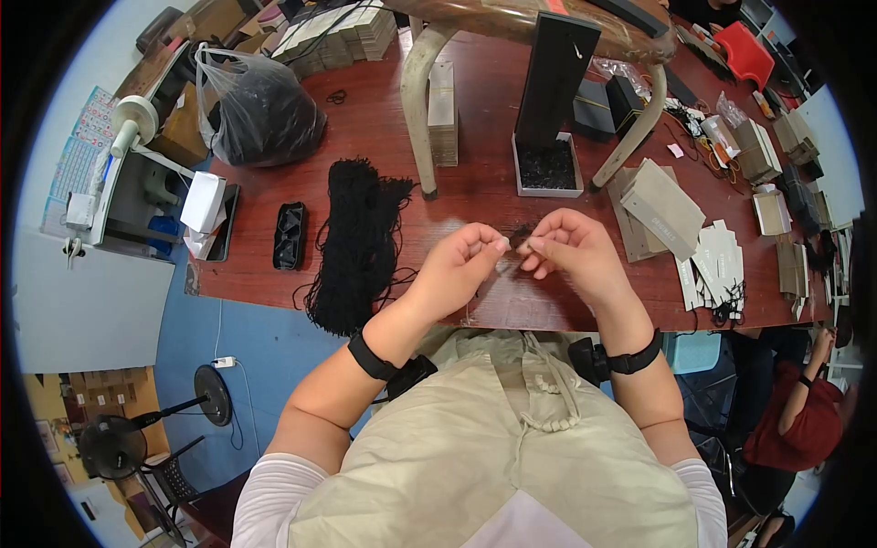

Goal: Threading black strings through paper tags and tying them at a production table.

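Observation:
Over the near edge of the dark red table (429,239), my left hand (459,267) and my right hand (577,254) face each other, a small gap between their fingertips. Thumb and forefinger of each are pinched together; what they hold, if anything, is too small to make out. A small dark tangle (521,235) shows by the right fingertips, and I cannot tell whether it is held. Left of my left hand lies a thick bundle of black cords (358,242). Beyond my hands stands a shallow white box (548,190) with small black pieces inside.
A wooden stool (498,20) with metal legs straddles the white box. Grey cards (665,212) and white cards (717,260) lie at right. A black tray (290,236) and a filled plastic bag (265,114) are at left. Someone in red (799,416) sits at far right.

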Demonstrator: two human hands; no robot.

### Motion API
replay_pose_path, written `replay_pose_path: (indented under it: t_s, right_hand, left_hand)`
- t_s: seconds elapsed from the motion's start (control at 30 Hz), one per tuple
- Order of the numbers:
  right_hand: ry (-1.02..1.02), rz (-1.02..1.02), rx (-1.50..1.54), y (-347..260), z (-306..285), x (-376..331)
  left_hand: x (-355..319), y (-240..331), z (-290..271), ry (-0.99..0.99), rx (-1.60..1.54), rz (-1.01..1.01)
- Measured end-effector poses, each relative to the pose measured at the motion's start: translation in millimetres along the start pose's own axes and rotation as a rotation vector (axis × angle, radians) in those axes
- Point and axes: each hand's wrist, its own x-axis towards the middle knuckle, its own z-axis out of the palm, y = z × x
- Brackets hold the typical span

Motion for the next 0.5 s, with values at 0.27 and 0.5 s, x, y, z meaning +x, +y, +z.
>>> replay_pose_path:
  t_s: [0.27,0.5]
  right_hand:
    - [0.157,-0.273,-0.182,-3.5,6.9,-3.0]
    - [0.147,-0.284,-0.177,0.3,4.0,-1.2]
  left_hand:
    - [-3.6,5.7,0.4,-0.056,0.019,-0.010]
    - [-2.9,4.1,1.1,-0.037,-0.003,0.008]
